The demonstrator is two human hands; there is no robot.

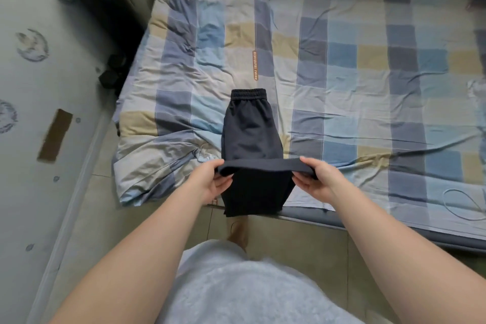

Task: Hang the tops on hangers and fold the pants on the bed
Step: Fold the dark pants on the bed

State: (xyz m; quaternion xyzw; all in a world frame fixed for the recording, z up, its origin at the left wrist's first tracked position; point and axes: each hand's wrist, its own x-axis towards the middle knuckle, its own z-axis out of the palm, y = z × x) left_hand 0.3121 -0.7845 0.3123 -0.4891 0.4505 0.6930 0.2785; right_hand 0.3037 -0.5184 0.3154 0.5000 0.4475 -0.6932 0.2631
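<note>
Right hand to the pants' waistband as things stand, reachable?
Likely yes: the waistband lies bare on the bed, nothing between. But the right hand is busy pinching the pants' lifted fold.

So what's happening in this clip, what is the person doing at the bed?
A person stands at the edge of the bed and is folding dark pants laid on the checked blanket. The waistband end lies flat, away from the person. The left hand and right hand each pinch one side of a fold lifted off the near end, while the rest of the near end hangs over the bed's edge. The fold is not yet laid down. No tops or hangers show in this view.
</note>
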